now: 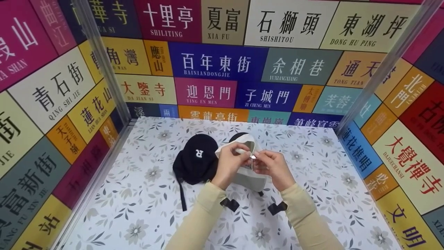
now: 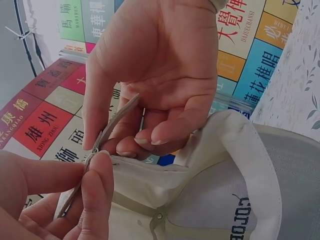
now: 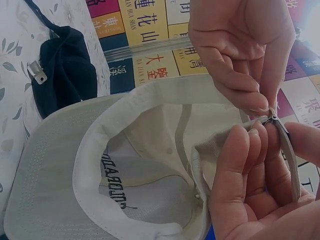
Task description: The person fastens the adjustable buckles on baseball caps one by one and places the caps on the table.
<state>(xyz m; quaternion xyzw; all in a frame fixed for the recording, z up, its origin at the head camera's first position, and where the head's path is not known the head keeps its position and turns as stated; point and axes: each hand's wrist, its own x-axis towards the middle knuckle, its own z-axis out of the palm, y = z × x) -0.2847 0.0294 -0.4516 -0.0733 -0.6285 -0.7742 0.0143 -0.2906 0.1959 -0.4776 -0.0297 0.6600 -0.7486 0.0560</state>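
A cream baseball cap [image 1: 251, 173] with a greyish brim is held up over the table, its inside showing dark lettering in both wrist views. My left hand [image 1: 230, 159] and right hand [image 1: 275, 166] meet at its back strap [image 2: 117, 117]. Fingertips of both hands pinch the narrow strap around a small metal buckle [image 3: 272, 118]. One strap end sticks out past the fingers. Beside my left hand lies a black cap [image 1: 197, 156] with a white letter R; a metal clasp [image 3: 37, 73] shows on its strap in the right wrist view.
The table [image 1: 138, 211] has a white leaf-and-flower cover. Walls [image 1: 215, 62] of coloured sign panels enclose the back and both sides. A dark rounded thing [image 1: 239, 136] shows behind the cream cap. Black straps [image 1: 277, 208] hang at my wrists.
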